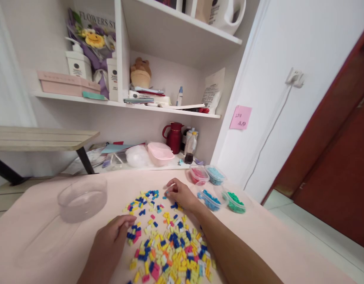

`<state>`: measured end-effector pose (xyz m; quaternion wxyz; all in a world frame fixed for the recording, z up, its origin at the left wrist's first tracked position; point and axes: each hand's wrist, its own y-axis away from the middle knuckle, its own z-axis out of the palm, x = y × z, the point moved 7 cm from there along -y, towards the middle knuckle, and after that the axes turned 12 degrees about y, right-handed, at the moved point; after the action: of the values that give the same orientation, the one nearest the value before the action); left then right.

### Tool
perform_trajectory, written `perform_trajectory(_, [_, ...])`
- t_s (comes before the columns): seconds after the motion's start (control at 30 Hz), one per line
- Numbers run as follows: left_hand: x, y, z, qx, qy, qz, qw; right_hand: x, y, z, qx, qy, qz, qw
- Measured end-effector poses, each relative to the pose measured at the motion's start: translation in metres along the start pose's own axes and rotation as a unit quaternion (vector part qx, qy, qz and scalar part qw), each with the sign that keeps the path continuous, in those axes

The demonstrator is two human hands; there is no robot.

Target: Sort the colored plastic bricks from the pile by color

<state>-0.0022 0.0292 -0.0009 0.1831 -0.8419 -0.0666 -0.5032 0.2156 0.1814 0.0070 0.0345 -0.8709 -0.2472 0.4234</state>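
Note:
A heap of several small coloured bricks [167,244], yellow, blue, pink and white, lies spread on the pale pink table [36,244]. My left hand [111,240] rests at the heap's left edge, fingers curled with the tips touching bricks. My right hand [179,193] reaches to the far side of the heap, its fingertips pinched on a small blue brick [166,193]. Just right of it stand small clear tubs holding sorted bricks: red [199,174], light blue [215,174], dark blue [211,199] and green [235,202].
An empty clear plastic bowl [83,197] sits on the table at the left. Behind are a pink lidded box [160,153], a red jug [173,137], bottles and cluttered white shelves. A wooden bench top [36,138] juts in from the left.

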Motion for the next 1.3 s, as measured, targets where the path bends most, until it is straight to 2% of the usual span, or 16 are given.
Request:
perform_trajectory(0.07, [0.000,0.001,0.000,-0.003,0.003,0.001,1.000,-0.010,-0.001,-0.009,0.006,0.044,-0.002,0.999])
perform_trajectory(0.17, [0.002,0.001,-0.001,-0.002,0.005,0.003,1.000,-0.033,-0.005,-0.037,0.031,0.136,-0.003,0.990])
perform_trajectory(0.27, [0.002,0.000,-0.002,0.004,0.000,0.000,1.000,-0.051,-0.004,-0.076,0.071,0.279,0.035,0.957])
perform_trajectory(0.4, [0.000,-0.001,-0.002,0.008,-0.010,-0.006,1.000,-0.052,0.006,-0.121,0.103,0.393,0.119,0.906])
perform_trajectory(0.5, [-0.004,-0.002,-0.001,0.006,-0.013,-0.015,1.000,-0.045,0.011,-0.136,0.095,0.436,0.157,0.881])
perform_trajectory(0.6, [-0.006,-0.003,-0.001,0.006,-0.017,-0.017,1.000,-0.045,0.010,-0.126,0.048,0.430,0.137,0.891])
perform_trajectory(0.7, [-0.008,-0.004,0.000,0.008,-0.014,-0.016,1.000,-0.052,0.009,-0.098,-0.035,0.397,0.084,0.913])
perform_trajectory(0.77, [-0.008,-0.003,0.000,0.008,-0.012,-0.016,1.000,-0.059,0.010,-0.077,-0.083,0.388,0.051,0.916])
perform_trajectory(0.83, [-0.008,-0.002,0.000,0.005,-0.008,-0.015,1.000,-0.065,0.012,-0.060,-0.105,0.396,0.027,0.912])
perform_trajectory(1.07, [-0.003,-0.002,0.001,-0.008,0.007,-0.001,1.000,-0.070,0.023,-0.031,-0.083,0.431,-0.030,0.898])
perform_trajectory(1.17, [-0.004,-0.002,0.002,-0.012,0.003,-0.005,1.000,-0.061,0.036,-0.031,-0.041,0.435,-0.048,0.898])
perform_trajectory(1.3, [-0.005,0.000,0.002,-0.006,0.005,0.001,1.000,-0.040,0.051,-0.040,0.037,0.441,-0.005,0.897])
